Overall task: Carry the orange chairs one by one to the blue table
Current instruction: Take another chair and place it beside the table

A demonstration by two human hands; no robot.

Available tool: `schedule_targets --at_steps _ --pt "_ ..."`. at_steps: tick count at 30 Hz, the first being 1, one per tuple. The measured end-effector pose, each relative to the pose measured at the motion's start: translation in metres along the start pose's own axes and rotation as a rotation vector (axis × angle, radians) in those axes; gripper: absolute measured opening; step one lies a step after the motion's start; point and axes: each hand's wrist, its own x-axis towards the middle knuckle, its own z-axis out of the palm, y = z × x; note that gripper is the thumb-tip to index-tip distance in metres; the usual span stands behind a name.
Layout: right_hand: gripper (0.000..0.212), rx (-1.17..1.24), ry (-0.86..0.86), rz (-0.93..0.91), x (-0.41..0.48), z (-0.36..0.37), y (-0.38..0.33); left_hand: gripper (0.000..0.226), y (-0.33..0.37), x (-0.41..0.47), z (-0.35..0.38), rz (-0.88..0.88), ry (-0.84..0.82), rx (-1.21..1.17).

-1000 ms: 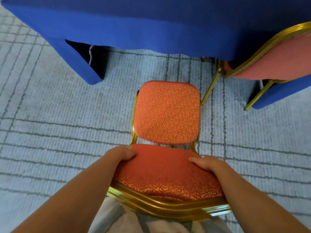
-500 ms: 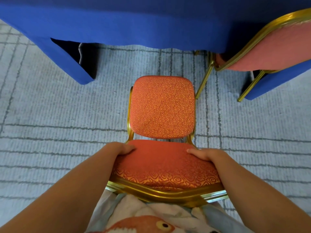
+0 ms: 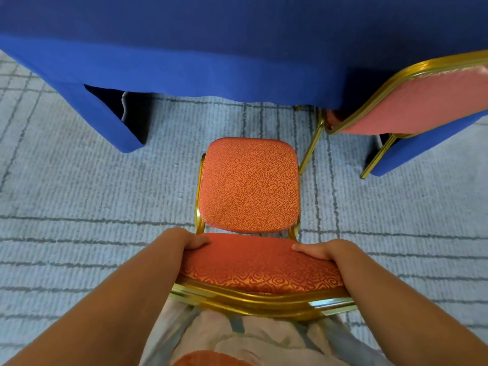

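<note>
Left hand [image 3: 184,240], right hand [image 3: 326,252] still grip orange chair [image 3: 249,186] backrest before blue table [image 3: 237,48].

Banquet rm: skirted blue table [image 3: 237,62], gilt chair [image 3: 250,180]

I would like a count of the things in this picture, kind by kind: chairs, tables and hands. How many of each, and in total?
Orange padded chairs with gold metal frames: 2 (held chair; second chair at the right, by the table)
Tables under blue cloth: 1 (blue table)
Hands: 2 (left hand, right hand, both gripping the held chair's backrest)
Total: 5
</note>
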Motion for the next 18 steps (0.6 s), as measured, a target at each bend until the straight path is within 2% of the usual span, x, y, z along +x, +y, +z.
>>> schedule_targets --at_steps 5,10,14,18 --pt "0.082 -0.037 0.053 -0.009 -0.033 -0.026 -0.011 0.078 0.000 -0.011 -0.024 0.033 0.017 -0.002" --pt "0.087 -0.056 0.093 0.017 -0.047 -0.062 -0.023 0.083 0.015 -0.014 -0.050 0.043 0.040 0.007" --pt "0.087 -0.010 0.082 -0.008 -0.039 -0.094 -0.033 0.085 0.040 -0.013 -0.084 0.047 0.081 -0.006" --pt "0.085 0.083 0.104 -0.043 -0.027 -0.139 -0.049 0.077 0.078 -0.012 -0.129 0.054 0.050 -0.062"
